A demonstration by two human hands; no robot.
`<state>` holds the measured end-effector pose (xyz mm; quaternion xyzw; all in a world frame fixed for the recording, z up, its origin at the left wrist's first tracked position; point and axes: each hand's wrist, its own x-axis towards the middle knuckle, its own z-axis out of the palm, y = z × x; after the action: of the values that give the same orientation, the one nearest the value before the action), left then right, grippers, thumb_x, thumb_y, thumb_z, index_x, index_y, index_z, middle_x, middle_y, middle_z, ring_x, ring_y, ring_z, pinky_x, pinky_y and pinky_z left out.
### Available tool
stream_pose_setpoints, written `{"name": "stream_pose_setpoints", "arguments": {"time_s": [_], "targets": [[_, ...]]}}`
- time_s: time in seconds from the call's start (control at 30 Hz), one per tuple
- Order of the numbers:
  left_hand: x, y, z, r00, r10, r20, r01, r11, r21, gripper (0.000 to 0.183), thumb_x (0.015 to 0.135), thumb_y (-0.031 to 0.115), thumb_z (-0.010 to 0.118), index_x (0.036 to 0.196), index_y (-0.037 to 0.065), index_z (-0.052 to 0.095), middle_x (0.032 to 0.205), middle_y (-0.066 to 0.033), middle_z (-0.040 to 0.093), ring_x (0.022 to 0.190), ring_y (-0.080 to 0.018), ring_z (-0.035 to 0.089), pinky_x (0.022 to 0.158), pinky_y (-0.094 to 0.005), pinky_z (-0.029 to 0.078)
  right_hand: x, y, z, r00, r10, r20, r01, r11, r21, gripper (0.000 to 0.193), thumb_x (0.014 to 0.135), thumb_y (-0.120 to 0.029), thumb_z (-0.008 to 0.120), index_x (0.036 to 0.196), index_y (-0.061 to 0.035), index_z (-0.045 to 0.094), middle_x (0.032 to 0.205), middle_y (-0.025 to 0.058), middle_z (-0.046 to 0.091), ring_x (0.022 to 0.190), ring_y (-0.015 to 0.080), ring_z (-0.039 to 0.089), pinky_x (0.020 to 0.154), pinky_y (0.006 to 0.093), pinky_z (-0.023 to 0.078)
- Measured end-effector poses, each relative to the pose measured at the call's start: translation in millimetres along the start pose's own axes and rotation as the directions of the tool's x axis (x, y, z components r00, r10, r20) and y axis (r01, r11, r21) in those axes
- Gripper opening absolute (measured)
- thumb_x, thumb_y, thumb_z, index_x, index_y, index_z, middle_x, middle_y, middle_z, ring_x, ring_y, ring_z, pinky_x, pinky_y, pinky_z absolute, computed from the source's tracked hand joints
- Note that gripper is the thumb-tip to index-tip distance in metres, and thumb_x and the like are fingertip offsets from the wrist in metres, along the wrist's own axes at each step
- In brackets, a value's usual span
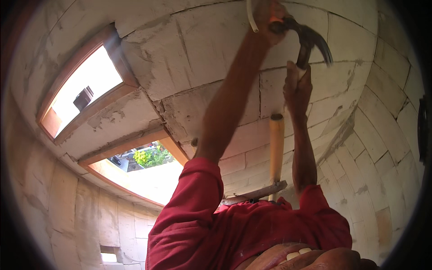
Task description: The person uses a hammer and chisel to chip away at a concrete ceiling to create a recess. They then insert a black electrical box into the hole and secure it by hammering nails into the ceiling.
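My right hand [297,90] is closed round the lower handle of a claw hammer [306,38], raised high against the block wall. The dark hammer head lies across the top of the handle, its curved claw pointing right and down. At the head's other end, the striking face meets or overlaps my left hand [269,20]. My left arm is stretched up to the wall, and its fingers look pinched together beside a small orange patch. What they hold is hidden behind the hammer and blurred. A thin white tube [251,18] hangs just left of that hand.
Pale wall blocks [180,63] with rough mortar joints surround me. Two wood-framed openings, an upper one [127,80] and a lower one [177,146], are on the left. Behind me stand a yellowish upright pole [276,148] and a wooden crosspiece [258,193].
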<state>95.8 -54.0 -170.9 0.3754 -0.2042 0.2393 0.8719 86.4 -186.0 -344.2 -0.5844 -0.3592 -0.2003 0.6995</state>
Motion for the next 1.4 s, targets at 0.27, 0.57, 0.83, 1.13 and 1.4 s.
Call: {"name": "stream_pose_setpoints", "arguments": {"time_s": [0.27,0.57,0.83,1.13,1.4], "targets": [[-48,-33,73,0.992,-0.119,0.031,0.051,0.629,0.776,0.042,0.100,0.052,0.059,0.098,0.011,0.053,0.062,0.0011,0.050,0.043,-0.0121,0.047,0.037,-0.0285,0.037,-25,-31,-56,0.974,0.225,-0.016,-0.205,0.913,0.352,0.045,0.101,-0.038,0.060,0.118,0.0012,0.048,0.064,-0.0027,0.045,0.050,0.0051,0.045,0.042,0.0219,0.038],[-39,-28,37,0.998,-0.035,0.055,0.039,0.997,-0.072,0.018,0.102,0.025,0.050,0.095,0.008,0.048,0.074,-0.0060,0.050,0.068,-0.0208,0.054,0.068,-0.0389,0.052,-36,-29,-113,0.962,0.265,-0.060,-0.207,0.859,0.468,0.039,0.103,-0.042,0.054,0.084,-0.0093,0.041,0.056,-0.0028,0.039,0.040,0.0063,0.037,0.037,0.0261,0.032],[-39,-43,83,0.894,0.332,-0.299,-0.402,0.891,-0.210,0.017,0.103,0.025,0.056,0.097,0.009,0.052,0.073,0.0000,0.050,0.059,-0.0093,0.054,0.056,-0.0236,0.053,-33,-18,-138,0.962,0.274,-0.010,-0.247,0.882,0.401,0.051,0.105,-0.051,0.048,0.074,-0.0111,0.042,0.055,-0.0034,0.038,0.039,0.0055,0.034,0.036,0.0254,0.029],[23,-97,33,0.843,0.533,-0.074,-0.538,0.830,-0.145,0.031,0.105,0.023,0.045,0.076,0.012,0.042,0.061,0.0000,0.040,0.053,-0.0128,0.043,0.052,-0.0303,0.047,-26,-12,-167,0.958,0.284,-0.026,-0.254,0.891,0.377,0.050,0.104,-0.050,0.050,0.075,-0.0106,0.042,0.054,-0.0039,0.035,0.039,0.0046,0.032,0.036,0.0248,0.027],[-32,-22,34,0.907,-0.114,0.406,0.268,0.899,-0.347,0.031,0.108,0.023,0.045,0.081,0.008,0.047,0.065,-0.0031,0.048,0.055,-0.0150,0.051,0.055,-0.0303,0.053,-10,-26,-160,0.962,0.271,-0.027,-0.239,0.886,0.396,0.060,0.103,-0.059,0.047,0.069,-0.0111,0.038,0.052,-0.0025,0.035,0.038,0.0065,0.035,0.035,0.0254,0.029]]}}
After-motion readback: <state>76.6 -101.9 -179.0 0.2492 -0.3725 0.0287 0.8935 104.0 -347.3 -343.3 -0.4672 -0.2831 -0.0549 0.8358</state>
